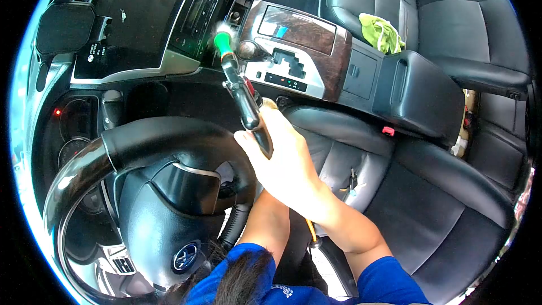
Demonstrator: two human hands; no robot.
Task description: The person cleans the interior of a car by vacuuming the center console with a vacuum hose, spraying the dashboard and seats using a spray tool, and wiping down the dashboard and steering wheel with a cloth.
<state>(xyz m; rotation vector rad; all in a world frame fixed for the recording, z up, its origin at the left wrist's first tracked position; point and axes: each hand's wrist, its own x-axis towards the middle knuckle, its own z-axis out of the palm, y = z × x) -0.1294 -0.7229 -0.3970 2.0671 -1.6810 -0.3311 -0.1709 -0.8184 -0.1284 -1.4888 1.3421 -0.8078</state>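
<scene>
My right hand (288,166) is closed around the handle of a black air gun (243,99) with a bright green nozzle (223,42). The nozzle has a pale, blurred tip, which points at the lower edge of the centre console panel, just left of the gear knob (248,51). My left forearm (268,217) reaches up beneath my right arm. My left hand is hidden behind the right one, so its fingers cannot be made out. An orange hose (311,230) shows below my right wrist.
The steering wheel (169,135) fills the lower left. A dark screen (132,28) is at the upper left. Right of the gear panel (288,73) is the armrest box (418,93). A green cloth (381,33) lies on the far seat, and keys (353,183) on the near seat.
</scene>
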